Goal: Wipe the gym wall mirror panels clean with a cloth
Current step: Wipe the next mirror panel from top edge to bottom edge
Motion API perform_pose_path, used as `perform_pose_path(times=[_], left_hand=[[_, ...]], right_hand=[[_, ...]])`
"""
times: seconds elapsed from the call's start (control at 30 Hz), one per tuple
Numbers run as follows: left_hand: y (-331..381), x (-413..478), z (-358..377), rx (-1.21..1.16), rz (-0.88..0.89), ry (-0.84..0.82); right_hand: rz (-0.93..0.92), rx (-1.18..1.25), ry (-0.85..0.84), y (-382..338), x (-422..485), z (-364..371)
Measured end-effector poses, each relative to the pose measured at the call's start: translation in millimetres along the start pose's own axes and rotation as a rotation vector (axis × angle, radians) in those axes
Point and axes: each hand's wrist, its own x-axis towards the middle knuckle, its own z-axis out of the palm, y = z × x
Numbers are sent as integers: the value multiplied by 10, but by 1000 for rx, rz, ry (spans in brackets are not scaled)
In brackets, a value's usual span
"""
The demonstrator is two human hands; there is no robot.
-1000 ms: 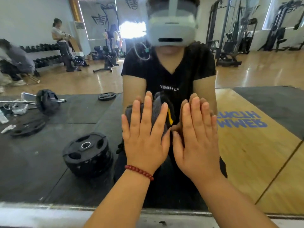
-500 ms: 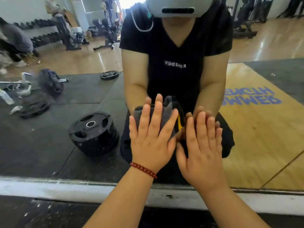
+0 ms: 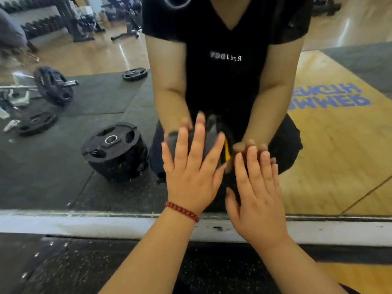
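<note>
The wall mirror (image 3: 63, 166) fills most of the view and reaches down to a white bottom ledge (image 3: 84, 225). My left hand (image 3: 191, 175), with a red bead bracelet at the wrist, presses a grey cloth (image 3: 209, 137) with a yellow edge flat against the glass, fingers straight and spread. My right hand (image 3: 258, 198) lies flat on the glass beside it, fingers straight, just above the ledge. Most of the cloth is hidden behind my left hand.
The mirror reflects my kneeling body in a black shirt, a stack of weight plates (image 3: 114, 149), a loaded barbell (image 3: 53, 85), loose plates on black mats, and a wooden platform with blue lettering (image 3: 331, 96). Speckled black rubber floor (image 3: 63, 268) lies below the ledge.
Both hands have slid down the mirror with the cloth, from chest height towards the bottom ledge. My head has tilted down, so more of the ledge and floor shows.
</note>
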Motion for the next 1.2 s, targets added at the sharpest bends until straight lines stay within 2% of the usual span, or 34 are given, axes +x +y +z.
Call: perform_pose_path(times=[0.17, 0.23, 0.37, 0.47, 0.57, 0.63, 0.7, 0.77, 0.9, 0.93, 1.1, 1.2], left_hand=[[-23, -886, 138, -9, -45, -221], [-20, -767, 106, -49, -62, -180], [66, -209, 81, -61, -185, 11], [76, -312, 192, -38, -98, 37], [62, -849, 272, -37, -6, -102], [43, -1139, 285, -24, -31, -203], [33, -1213, 271, -29, -66, -235], [45, -1056, 201, -60, -118, -190], [47, -477, 158, -95, -353, 3], [63, -437, 176, -87, -352, 16], [174, -948, 253, -39, 44, -194], [203, -738, 173, -46, 60, -202]], right_hand=[[-57, -23, -35, 170, -117, 61], [-66, -44, -40, 213, -163, 106], [-71, -37, -35, 215, -189, 176], [-72, -34, -21, 224, -189, 194], [-45, -26, -7, 189, -179, 219], [-32, -14, -6, 163, -185, 238], [-23, -10, -4, 155, -184, 242], [-20, -3, -12, 144, -191, 222], [-1, 29, -35, 112, -202, 191], [-3, 29, -44, 114, -204, 186], [-33, 10, -50, 203, -205, 114], [-37, 30, -65, 203, -228, 56]])
